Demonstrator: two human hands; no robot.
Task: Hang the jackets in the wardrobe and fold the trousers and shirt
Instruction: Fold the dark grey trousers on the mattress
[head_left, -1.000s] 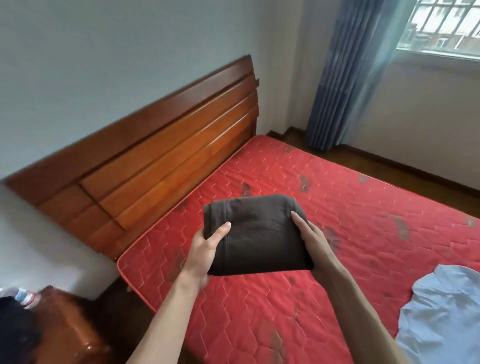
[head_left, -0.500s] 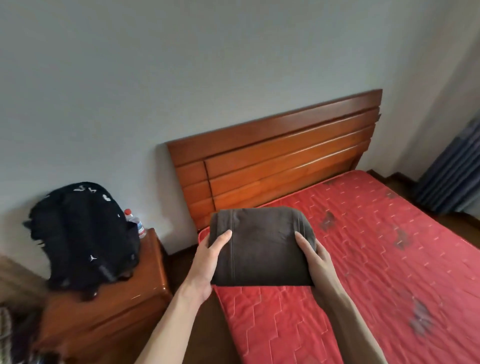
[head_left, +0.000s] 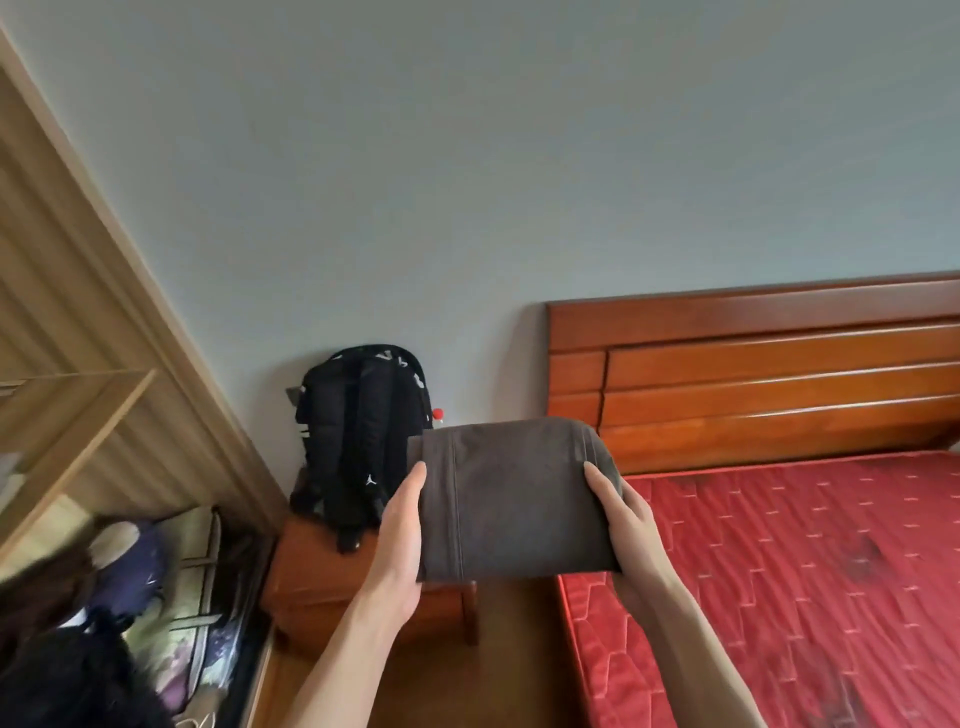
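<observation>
Dark brown trousers (head_left: 514, 499), folded into a thick rectangle, hang in the air between my two hands, in front of the nightstand. My left hand (head_left: 400, 540) grips the left edge, thumb on top and fingers hidden under the fabric. My right hand (head_left: 623, 525) grips the right edge the same way. The open wardrobe (head_left: 78, 415), light wood with a shelf, stands at the left with dark clothes (head_left: 62, 649) and bagged items low inside it. No shirt is in view.
A black backpack (head_left: 363, 431) sits on the wooden nightstand (head_left: 322, 587), with a bottle's red cap behind it. The bed with a red mattress (head_left: 805, 571) and wooden headboard (head_left: 769, 374) fills the right side. Wooden floor lies between the nightstand and me.
The view has swung left, from the bed toward the nightstand and wardrobe. The folded trousers stay held between both hands and have travelled left off the mattress.
</observation>
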